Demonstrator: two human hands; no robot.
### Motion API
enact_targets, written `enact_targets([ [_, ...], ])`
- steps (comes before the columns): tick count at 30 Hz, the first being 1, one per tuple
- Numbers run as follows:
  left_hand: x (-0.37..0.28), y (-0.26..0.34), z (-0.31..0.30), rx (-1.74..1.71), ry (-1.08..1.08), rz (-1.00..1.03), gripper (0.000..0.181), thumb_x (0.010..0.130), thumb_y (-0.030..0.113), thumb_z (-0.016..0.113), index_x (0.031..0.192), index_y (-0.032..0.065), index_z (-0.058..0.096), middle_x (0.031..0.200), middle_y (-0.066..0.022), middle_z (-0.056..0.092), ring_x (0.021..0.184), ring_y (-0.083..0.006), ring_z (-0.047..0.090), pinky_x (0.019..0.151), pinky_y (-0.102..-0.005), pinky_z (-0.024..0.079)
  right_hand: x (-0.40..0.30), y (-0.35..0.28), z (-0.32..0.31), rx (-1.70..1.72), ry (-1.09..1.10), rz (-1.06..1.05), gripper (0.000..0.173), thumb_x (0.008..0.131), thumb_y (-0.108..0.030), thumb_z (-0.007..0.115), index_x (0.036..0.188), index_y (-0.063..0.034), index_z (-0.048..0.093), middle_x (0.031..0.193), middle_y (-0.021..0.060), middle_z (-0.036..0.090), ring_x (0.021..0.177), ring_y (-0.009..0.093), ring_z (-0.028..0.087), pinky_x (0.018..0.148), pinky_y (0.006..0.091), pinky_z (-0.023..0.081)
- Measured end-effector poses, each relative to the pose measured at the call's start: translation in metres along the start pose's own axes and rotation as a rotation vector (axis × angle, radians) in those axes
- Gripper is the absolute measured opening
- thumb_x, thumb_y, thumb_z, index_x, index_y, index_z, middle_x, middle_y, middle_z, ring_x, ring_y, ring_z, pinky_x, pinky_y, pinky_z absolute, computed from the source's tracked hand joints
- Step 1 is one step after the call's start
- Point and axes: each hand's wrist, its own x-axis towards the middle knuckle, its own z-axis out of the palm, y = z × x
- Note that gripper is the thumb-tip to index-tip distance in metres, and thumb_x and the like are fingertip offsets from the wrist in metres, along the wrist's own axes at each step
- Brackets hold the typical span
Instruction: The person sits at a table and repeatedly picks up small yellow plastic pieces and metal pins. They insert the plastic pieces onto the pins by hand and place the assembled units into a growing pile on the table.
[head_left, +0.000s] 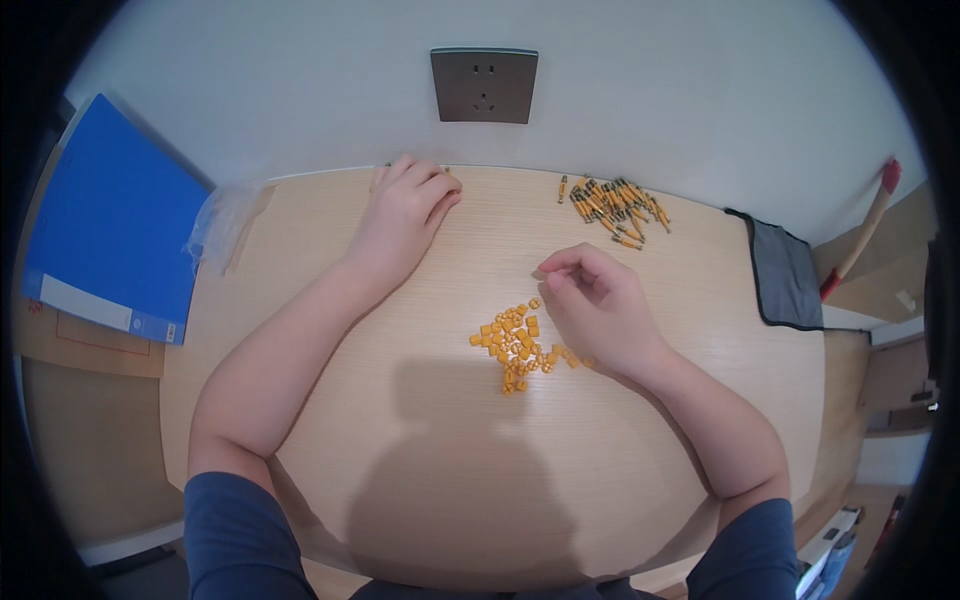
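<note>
My left hand (411, 201) rests at the table's back edge, its fingers curled down; what lies under them is hidden. The tips of small metal parts (447, 170) show just beside its fingers. Over the table's middle right hovers my right hand (604, 304), thumb and index finger bent towards each other with a small gap and nothing visible between them. Left of and below it lies a loose pile of small orange plastic pieces (517, 337), several marked with a cross. Farther back, a heap of furniture connecting bolts (615, 202) with orange sleeves and metal ends lies near the wall.
A blue file folder (120, 217) and a clear plastic bag (221, 225) are at the left. At the right lie a dark grey cloth pouch (784, 274) and a wooden stick with red ends (862, 229). A socket plate (484, 86) sits on the wall behind the table (420, 322).
</note>
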Motion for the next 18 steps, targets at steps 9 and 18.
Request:
enact_targets([
  [9, 0.003, -0.021, -0.003, -0.015, 0.006, -0.047, 0.013, 0.097, 0.015, 0.084, 0.103, 0.0072, 0.076, 0.099, -0.0052, 0.070, 0.101, -0.0271, 0.065, 0.093, -0.0420, 0.045, -0.001, -0.001, -0.001, -0.028, -0.015, -0.002, 0.015, 0.113, -0.010, 0.067, 0.123, -0.0002, 0.071, 0.102, 0.0002, 0.069, 0.087, 0.005, 0.062, 0.080, 0.0248, 0.054],
  [18, 0.002, -0.023, 0.002, -0.080, 0.015, -0.133, 0.016, 0.097, 0.012, 0.084, 0.100, 0.0032, 0.072, 0.102, -0.0106, 0.068, 0.092, -0.0301, 0.066, 0.095, -0.0452, 0.050, -0.002, -0.002, -0.003, -0.218, 0.045, -0.155, 0.009, 0.110, -0.007, 0.068, 0.116, 0.0001, 0.070, 0.099, 0.0055, 0.068, 0.084, 0.011, 0.065, 0.075, 0.0271, 0.055],
])
